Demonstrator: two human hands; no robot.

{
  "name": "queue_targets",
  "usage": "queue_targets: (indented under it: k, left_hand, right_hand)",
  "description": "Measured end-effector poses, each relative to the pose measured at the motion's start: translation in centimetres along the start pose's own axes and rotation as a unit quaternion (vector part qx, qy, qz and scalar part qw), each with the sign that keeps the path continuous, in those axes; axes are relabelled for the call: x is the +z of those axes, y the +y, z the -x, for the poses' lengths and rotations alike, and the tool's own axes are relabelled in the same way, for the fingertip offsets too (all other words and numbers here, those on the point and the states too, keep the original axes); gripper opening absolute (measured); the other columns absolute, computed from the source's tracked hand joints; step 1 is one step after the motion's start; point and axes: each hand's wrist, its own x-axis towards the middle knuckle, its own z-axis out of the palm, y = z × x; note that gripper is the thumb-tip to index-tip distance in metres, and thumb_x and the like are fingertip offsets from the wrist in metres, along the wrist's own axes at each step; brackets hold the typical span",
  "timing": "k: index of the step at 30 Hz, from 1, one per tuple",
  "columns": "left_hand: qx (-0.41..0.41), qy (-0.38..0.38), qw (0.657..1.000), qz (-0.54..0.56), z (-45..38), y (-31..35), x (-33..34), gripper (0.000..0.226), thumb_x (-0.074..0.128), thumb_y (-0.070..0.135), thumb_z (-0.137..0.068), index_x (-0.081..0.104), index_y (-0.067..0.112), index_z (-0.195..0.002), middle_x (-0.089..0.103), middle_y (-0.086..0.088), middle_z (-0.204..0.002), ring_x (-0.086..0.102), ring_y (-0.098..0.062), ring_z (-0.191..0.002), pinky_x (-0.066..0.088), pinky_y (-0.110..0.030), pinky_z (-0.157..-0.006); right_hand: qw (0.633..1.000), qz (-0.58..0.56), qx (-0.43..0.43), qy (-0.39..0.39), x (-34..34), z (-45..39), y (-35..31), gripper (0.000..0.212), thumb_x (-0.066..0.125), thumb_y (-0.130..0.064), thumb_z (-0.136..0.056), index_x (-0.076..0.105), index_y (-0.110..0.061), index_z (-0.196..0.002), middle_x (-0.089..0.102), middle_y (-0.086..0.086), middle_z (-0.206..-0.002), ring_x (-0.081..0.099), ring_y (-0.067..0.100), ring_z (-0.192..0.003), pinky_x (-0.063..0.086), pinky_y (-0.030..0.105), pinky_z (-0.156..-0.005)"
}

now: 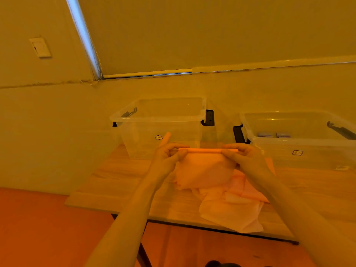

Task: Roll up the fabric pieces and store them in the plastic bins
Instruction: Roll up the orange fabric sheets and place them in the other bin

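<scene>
A pale orange fabric piece [204, 170] hangs above the wooden table [119, 182], its top edge rolled into a thin tube. My left hand [169, 153] pinches the roll's left end and my right hand [240, 153] pinches its right end. Behind my hands stands a clear plastic bin [146, 120] with one rolled orange piece [165, 138] leaning inside. A second clear bin [300, 149] at the right holds two purple rolls [273, 135]. More loose fabric pieces [231, 211] lie in a heap under the hanging one.
Both bins have black latch handles [209, 117] on their sides. The table's front edge [192, 224] runs below the fabric heap, with orange floor [38, 228] beyond it. A wall with a switch plate [40, 47] and a window blind rises behind.
</scene>
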Motion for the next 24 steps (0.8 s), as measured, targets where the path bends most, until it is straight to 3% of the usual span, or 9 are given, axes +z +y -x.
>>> queue_targets:
  k: [4,7,8,10,13,20,21,23,24]
  left_hand:
    - [-0.013,-0.003,1.0,-0.005,-0.8,0.1,0.5,0.009,0.068,0.04,-0.08,0.071,0.038,-0.088,0.017,0.012,-0.157,0.02,-0.061,-0.129,0.045,-0.067,-0.083]
    - [-0.011,0.005,1.0,0.023,-1.1,-0.2,0.8,0.013,0.07,0.033,-0.08,0.073,0.036,-0.093,0.017,0.013,-0.157,0.033,-0.056,-0.126,0.051,-0.027,-0.055]
    - [-0.003,0.007,0.999,0.035,-1.2,-0.5,0.8,0.016,0.069,0.026,-0.082,0.073,0.033,-0.095,0.018,0.011,-0.157,0.044,-0.054,-0.116,0.045,-0.02,-0.049]
    - [0.011,0.006,0.998,0.057,-1.4,-0.7,0.9,0.018,0.069,0.02,-0.082,0.074,0.027,-0.099,0.018,0.008,-0.158,0.062,-0.029,-0.068,0.037,-0.016,-0.043]
    - [0.019,0.002,0.998,0.066,-1.5,-0.7,1.2,0.028,0.07,0.035,-0.075,0.074,0.023,-0.1,0.017,0.009,-0.158,0.046,-0.004,-0.044,0.036,-0.016,-0.042]
    - [0.02,0.013,1.0,0.016,-2.3,-1.5,1.5,0.021,0.069,0.023,-0.082,0.073,0.022,-0.102,0.015,0.011,-0.158,0.06,-0.018,-0.06,0.036,-0.015,-0.041]
    - [0.022,0.014,1.0,0.008,-2.5,-1.8,1.5,0.018,0.07,0.027,-0.082,0.074,0.024,-0.099,0.014,0.011,-0.158,0.065,-0.027,-0.076,0.04,-0.018,-0.043]
    - [0.014,0.005,1.0,-0.011,-2.7,-1.8,1.4,0.021,0.073,0.041,-0.076,0.074,0.031,-0.095,0.013,0.015,-0.158,0.042,-0.057,-0.116,0.053,-0.037,-0.057]
    - [0.009,0.002,1.0,-0.015,-2.8,-1.9,1.5,0.023,0.073,0.046,-0.074,0.074,0.034,-0.093,0.012,0.016,-0.158,0.036,-0.062,-0.117,0.054,-0.048,-0.065]
  right_hand:
    - [1.0,0.015,-0.007,0.0,-0.2,-0.6,0.1,0.006,0.067,-0.019,-0.085,0.069,-0.022,-0.09,0.065,-0.001,-0.095,0.061,0.018,-0.093,0.054,0.03,-0.07]
    - [1.0,-0.007,0.001,-0.003,-0.3,-1.0,0.5,0.013,0.067,-0.018,-0.085,0.067,-0.023,-0.097,0.065,-0.002,-0.101,0.061,0.018,-0.097,0.053,0.028,-0.069]
    - [1.0,-0.014,0.005,-0.003,-0.4,-1.2,0.6,0.017,0.067,-0.018,-0.084,0.067,-0.024,-0.1,0.065,-0.003,-0.104,0.061,0.017,-0.098,0.053,0.029,-0.071]
    - [1.0,-0.027,0.013,-0.002,-0.5,-1.5,0.8,0.026,0.068,-0.017,-0.084,0.065,-0.027,-0.107,0.064,-0.004,-0.11,0.06,0.016,-0.101,0.055,0.034,-0.077]
    - [0.999,-0.037,0.024,-0.006,-0.7,-1.9,1.0,0.024,0.067,-0.015,-0.084,0.066,-0.025,-0.105,0.068,-0.001,-0.105,0.063,0.019,-0.101,0.055,0.037,-0.084]
    - [0.999,-0.02,0.027,-0.016,-1.0,-2.2,1.4,0.016,0.062,-0.019,-0.089,0.066,-0.024,-0.105,0.065,0.004,-0.108,0.061,0.022,-0.101,0.054,0.033,-0.073]
    - [0.999,-0.023,0.028,-0.017,-1.0,-2.2,1.4,0.016,0.062,-0.019,-0.089,0.066,-0.024,-0.104,0.066,0.004,-0.108,0.062,0.022,-0.101,0.054,0.034,-0.073]
    - [0.999,-0.034,0.03,-0.02,-1.1,-2.1,1.3,0.016,0.062,-0.016,-0.089,0.066,-0.024,-0.103,0.065,0.005,-0.107,0.061,0.023,-0.101,0.055,0.036,-0.074]
    - [0.999,-0.039,0.032,-0.021,-1.1,-2.1,1.2,0.017,0.062,-0.015,-0.088,0.066,-0.023,-0.103,0.065,0.005,-0.107,0.061,0.024,-0.101,0.055,0.037,-0.075]
